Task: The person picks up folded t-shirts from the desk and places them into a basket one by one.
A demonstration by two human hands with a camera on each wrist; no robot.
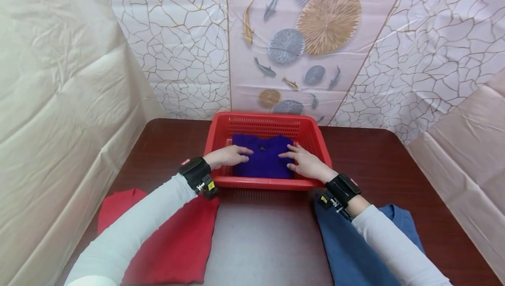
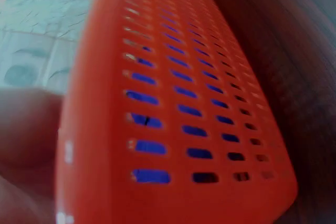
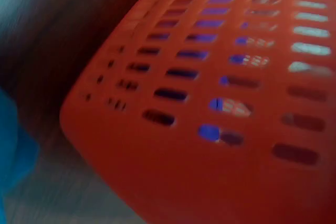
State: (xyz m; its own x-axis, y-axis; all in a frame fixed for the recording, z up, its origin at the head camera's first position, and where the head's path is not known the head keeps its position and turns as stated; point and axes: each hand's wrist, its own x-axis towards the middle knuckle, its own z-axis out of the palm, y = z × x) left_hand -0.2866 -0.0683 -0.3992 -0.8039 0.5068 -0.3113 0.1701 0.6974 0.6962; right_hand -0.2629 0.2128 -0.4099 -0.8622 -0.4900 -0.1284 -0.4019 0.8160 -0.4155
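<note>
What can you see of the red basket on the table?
The red basket is a rectangular, open-topped tub that looks like glossy plastic, with a smooth rim and walls pierced by rows of slots. It stands upright near the far edge of the table, a folded purple garment inside showing through the slots. The left hand and right hand reach into it; whether they touch its rim is unclear.

You wear white long sleeves; the left one (image 1: 138,220) runs up to a wide black wrist strap (image 1: 194,172), while the right one (image 1: 394,244) stops short of its matching black strap (image 1: 343,188). Each strap carries a small red tag, silver metal fittings and a dark unit marked with a yellow label (image 1: 211,185). Your left hand (image 1: 229,155) and right hand (image 1: 309,163) are gloveless.
</note>
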